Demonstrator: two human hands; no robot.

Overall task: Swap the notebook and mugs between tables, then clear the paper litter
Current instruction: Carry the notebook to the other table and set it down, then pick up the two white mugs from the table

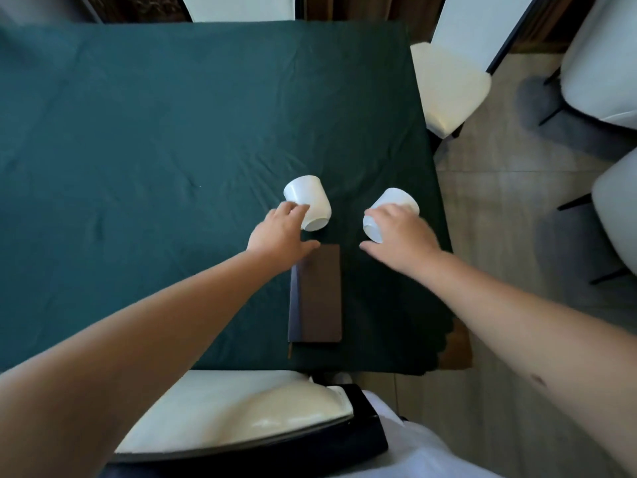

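Two white mugs are over a table covered in dark green cloth. My left hand has its fingers against the near left side of the left mug, thumb spread toward the notebook. My right hand lies over the right mug, fingers on top and thumb below. Both mugs look tilted, their small ends pointing toward me. A brown notebook with a dark spine lies flat just in front of the mugs, near the table's front edge. No paper litter shows.
A white-cushioned chair stands right below me against the table's front edge. Another white chair stands at the table's right side, with more chairs on the tiled floor at the far right.
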